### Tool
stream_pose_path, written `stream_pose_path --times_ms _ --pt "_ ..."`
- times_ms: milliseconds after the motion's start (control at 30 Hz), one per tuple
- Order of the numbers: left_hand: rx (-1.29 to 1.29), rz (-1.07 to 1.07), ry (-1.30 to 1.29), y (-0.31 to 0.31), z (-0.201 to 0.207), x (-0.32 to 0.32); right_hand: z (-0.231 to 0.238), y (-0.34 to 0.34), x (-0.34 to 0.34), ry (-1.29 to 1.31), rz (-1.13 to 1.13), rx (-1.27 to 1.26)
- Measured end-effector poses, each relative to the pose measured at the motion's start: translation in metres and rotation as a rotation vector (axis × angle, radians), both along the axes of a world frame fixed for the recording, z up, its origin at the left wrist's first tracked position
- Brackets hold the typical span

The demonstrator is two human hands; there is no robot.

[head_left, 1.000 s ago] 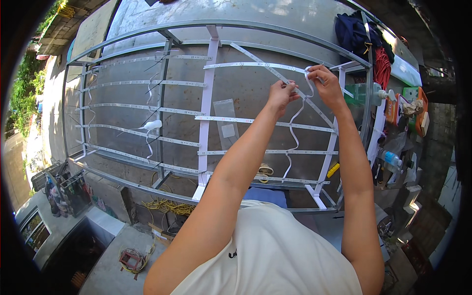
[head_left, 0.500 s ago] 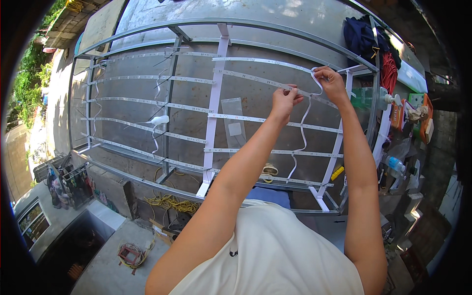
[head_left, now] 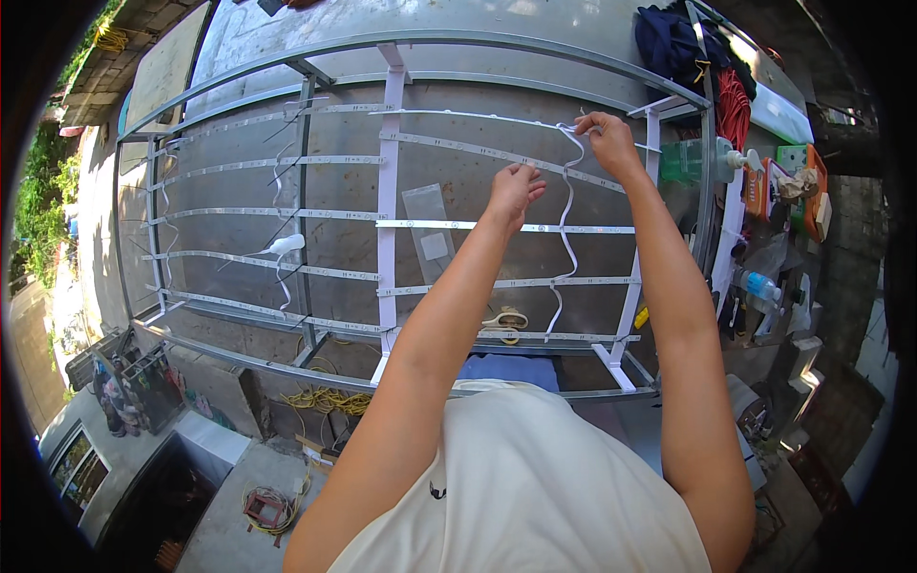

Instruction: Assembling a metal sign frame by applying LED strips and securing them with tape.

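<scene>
Several LED strips run across a grey metal frame (head_left: 420, 38) with white crossbars (head_left: 389, 181). My right hand (head_left: 613, 145) pinches the farthest LED strip (head_left: 478, 116) near its right part, where a wavy white cord (head_left: 571, 191) hangs down across the other strips. The held strip looks narrow, turned on its edge. My left hand (head_left: 516, 196) is just below the second LED strip (head_left: 449, 145), its fingers loosely bent and apart, with nothing visible in them. A white bottle with a thin nozzle (head_left: 287, 244) lies on the left half of the strips.
Beyond the frame's right end are a green bottle (head_left: 683, 162), a clear bottle (head_left: 759, 285), red cord (head_left: 734, 110) and dark cloth (head_left: 669, 43). A tape roll (head_left: 506, 320) sits near my body. Yellow cable (head_left: 330, 399) lies beside the near edge.
My left hand has come away from the second strip and moved slightly down. My right hand stays pinched on the farthest strip, which now looks edge-on. The whole view has shifted a little.
</scene>
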State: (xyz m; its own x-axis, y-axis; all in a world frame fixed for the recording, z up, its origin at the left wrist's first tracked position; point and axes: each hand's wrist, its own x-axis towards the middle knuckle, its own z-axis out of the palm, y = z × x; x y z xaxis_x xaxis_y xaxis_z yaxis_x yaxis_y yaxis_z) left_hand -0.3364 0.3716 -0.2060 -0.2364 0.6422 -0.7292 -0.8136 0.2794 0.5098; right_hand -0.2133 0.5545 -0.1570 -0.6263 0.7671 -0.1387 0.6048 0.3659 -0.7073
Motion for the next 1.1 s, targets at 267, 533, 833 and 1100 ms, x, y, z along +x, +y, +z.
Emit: stream_pose_path --times_ms 267,533,833,1100 --pt "-0.005 -0.425 0.695 -0.058 0.066 -0.021 0.063 -0.016 0.070 0.148 -0.348 0.173" --pt "-0.048 -0.300 1.451 -0.162 0.114 -0.079 0.092 -0.098 0.160 -0.054 -0.398 0.225" --pt "-0.286 -0.404 1.528 -0.248 0.122 -0.113 0.073 -0.184 0.181 -0.222 -0.266 0.091" --pt "-0.169 -0.792 1.587 -0.253 0.109 -0.034 0.057 -0.204 0.201 -0.329 -0.249 0.138"
